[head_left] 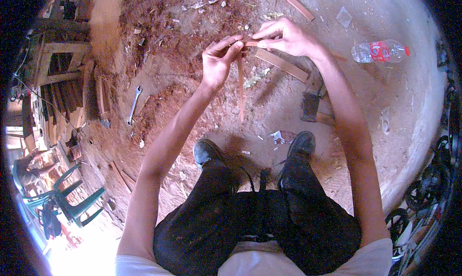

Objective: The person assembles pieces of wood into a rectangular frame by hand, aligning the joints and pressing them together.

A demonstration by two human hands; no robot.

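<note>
Out in front of me, my left hand [217,64] and my right hand [288,38] are close together, both closed in a pinch. Between their fingertips lies a short reddish-brown wooden strip [250,43], gripped from both sides. A long thin wooden strip [241,90] runs from the left fingertips back toward my feet. Whether the two strips are joined is hidden by the fingers. Just beyond that, near the right hand, a flat wooden board [283,65] rests on the ground.
A wrench [134,105] lies on the dirt floor at left. A dark hammer-like block [310,105] sits below my right forearm. At right lies a clear bottle [378,51] with a red label. Green plastic chairs [79,204] and stacked timber [60,100] stand at far left.
</note>
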